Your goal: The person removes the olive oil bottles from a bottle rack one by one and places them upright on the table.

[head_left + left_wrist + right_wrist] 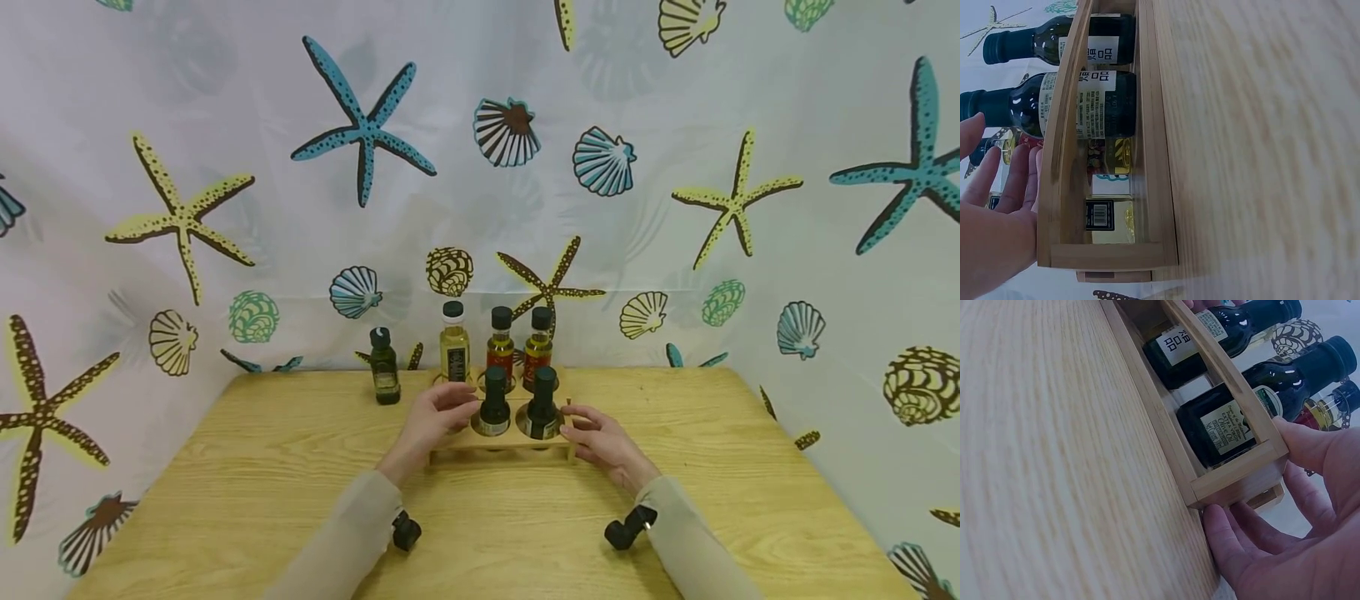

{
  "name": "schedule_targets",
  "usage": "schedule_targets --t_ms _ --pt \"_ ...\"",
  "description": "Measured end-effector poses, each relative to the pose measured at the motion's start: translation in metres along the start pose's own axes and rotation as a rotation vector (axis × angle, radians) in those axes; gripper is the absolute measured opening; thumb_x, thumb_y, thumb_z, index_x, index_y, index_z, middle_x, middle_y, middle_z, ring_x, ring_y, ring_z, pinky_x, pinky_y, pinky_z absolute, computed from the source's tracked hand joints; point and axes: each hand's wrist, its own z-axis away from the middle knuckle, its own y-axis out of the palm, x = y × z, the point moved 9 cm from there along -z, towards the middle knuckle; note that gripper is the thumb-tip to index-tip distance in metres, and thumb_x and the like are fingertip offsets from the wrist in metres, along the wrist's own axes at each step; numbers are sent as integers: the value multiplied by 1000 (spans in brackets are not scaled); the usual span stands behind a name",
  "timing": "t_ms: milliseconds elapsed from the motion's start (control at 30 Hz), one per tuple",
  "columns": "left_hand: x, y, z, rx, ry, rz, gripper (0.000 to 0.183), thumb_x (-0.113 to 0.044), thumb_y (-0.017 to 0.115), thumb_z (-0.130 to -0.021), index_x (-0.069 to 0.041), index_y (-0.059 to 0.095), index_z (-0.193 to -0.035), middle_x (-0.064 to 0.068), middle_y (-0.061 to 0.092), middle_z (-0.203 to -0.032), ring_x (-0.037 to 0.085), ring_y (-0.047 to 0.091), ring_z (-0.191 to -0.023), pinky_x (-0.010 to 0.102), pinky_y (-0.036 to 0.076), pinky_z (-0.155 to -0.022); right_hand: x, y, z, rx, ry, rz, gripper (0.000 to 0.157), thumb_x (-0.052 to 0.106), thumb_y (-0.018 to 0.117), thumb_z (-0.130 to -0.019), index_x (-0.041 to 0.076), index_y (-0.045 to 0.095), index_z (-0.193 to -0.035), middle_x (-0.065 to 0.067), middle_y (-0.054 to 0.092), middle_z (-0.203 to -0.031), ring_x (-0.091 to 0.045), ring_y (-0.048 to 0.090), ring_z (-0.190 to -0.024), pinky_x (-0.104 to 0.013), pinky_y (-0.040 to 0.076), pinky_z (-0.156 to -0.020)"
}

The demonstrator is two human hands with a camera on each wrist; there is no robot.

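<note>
A wooden bottle rack (442,443) stands on the table, with bottles in two rows. My left hand (441,414) is over its left part, with loosely extended fingers beside the left front dark olive oil bottle (494,400); in the left wrist view, its thumb is close to that bottle's cap. My right hand (1297,519) holds the rack's right end, thumb at the upper board and fingers against the end piece. Near it stands the other front olive oil bottle (542,404). Behind are a pale oil bottle (454,346) and two red-labelled bottles (500,350).
Left of the rack, a separate dark green bottle (386,371) stands near the back of the wooden table (300,467). A white curtain (465,208) printed with starfish and shells hangs behind and at both sides.
</note>
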Motion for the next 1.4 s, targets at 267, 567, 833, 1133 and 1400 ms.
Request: schedule_targets --t_ms 267,567,833,1133,1400 --pt "-3 13 3 2 49 -35 44 -20 74 -89 -8 62 -131 16 63 -129 28 61 -116 39 55 -90 -3 -3 3 -1 0 5 46 16 65 -96 13 53 -141 -23 29 -156 -36 41 -138 -33 49 -87" --pt "-1 20 -2 2 36 -30 50 -22 78 -85 -15 62 -132 10 65 -127 28 62 -118 43 52 -97 -2 -2 2 11 -18 -2 45 14 62 -97 11 53 -141 -24 29 -155 -36 42 -137 -35 50 -89" --pt "-2 26 -6 11 36 -58 55 -23 78 -85 -13 59 -136 12 64 -127 29 61 -117 46 51 -96 -1 -1 3 10 -14 -21 48 15 64 -96 11 52 -142 -24 29 -155 -36 43 -136 -36 50 -91" --pt "2 31 -8 35 17 -99 51 -29 77 -86 -19 62 -134 10 66 -123 26 62 -113 44 53 -89 -1 0 4 18 -13 -19 48 16 64 -96 11 51 -142 -24 27 -156 -37 40 -138 -39 47 -95" --pt "1 40 -7 99 -13 -145 48 -28 70 -92 -20 58 -138 8 65 -124 24 62 -112 40 51 -83 0 -1 4 12 -8 -6 47 17 64 -97 12 51 -142 -24 28 -156 -35 42 -137 -33 47 -85"
